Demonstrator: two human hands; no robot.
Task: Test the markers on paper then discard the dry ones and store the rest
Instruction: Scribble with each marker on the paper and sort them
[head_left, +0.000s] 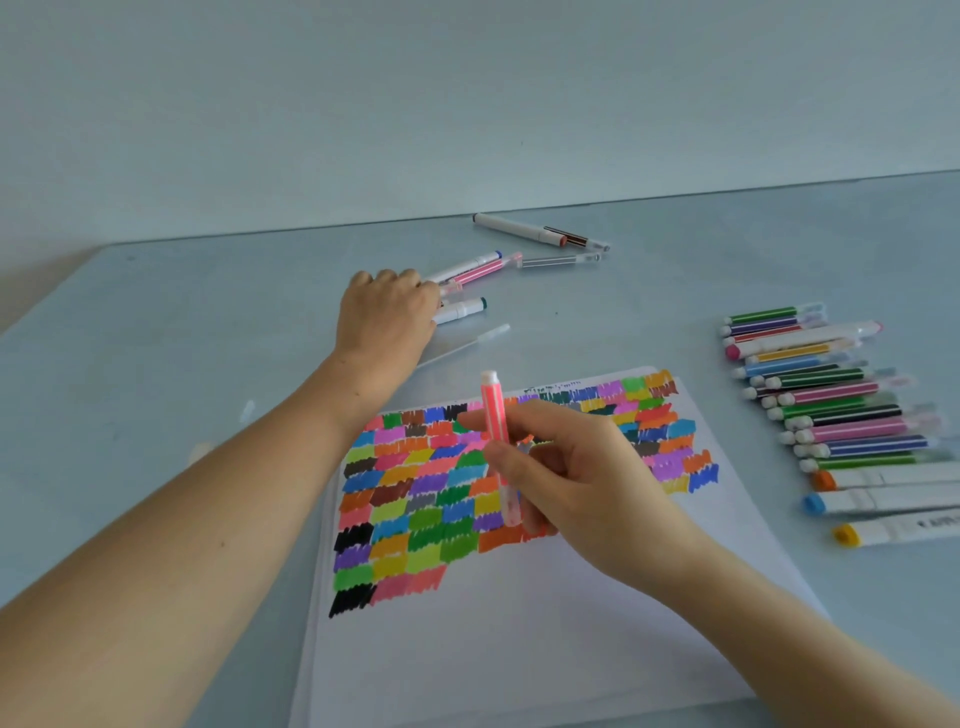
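Over the sheet of paper (519, 623) near the surface's front edge, the right hand (582, 499) pinches a pink marker (496, 431) upright; the left hand (384, 317) rests with curled fingers on loose markers (467, 273) toward the back edge; a row of markers (841, 410) lies along the right edge.
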